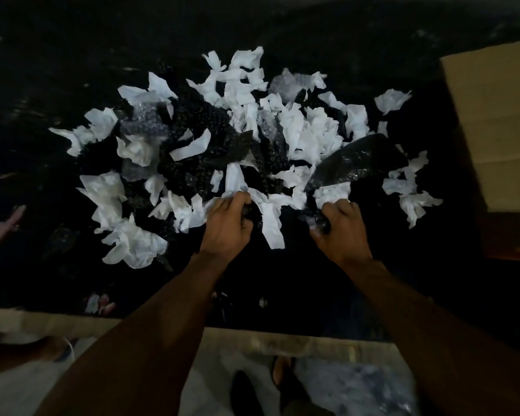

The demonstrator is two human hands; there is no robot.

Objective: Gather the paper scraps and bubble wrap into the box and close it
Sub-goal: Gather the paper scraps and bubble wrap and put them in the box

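Several white paper scraps (309,136) lie in a wide heap on a dark table (72,55), mixed with clear bubble wrap (192,127). My left hand (227,226) is closed on paper scraps and bubble wrap at the heap's near edge. About a hand's width to its right, my right hand (339,229) grips a piece of bubble wrap (354,163) that rises toward the far right. A brown cardboard box (493,121) stands at the right edge, only partly in view; I cannot tell whether it is open.
The table's near edge (57,319) runs across the bottom. Below it the floor and feet in sandals (279,373) show. Small pink items (3,226) lie at the far left, and more near the front edge (99,304).
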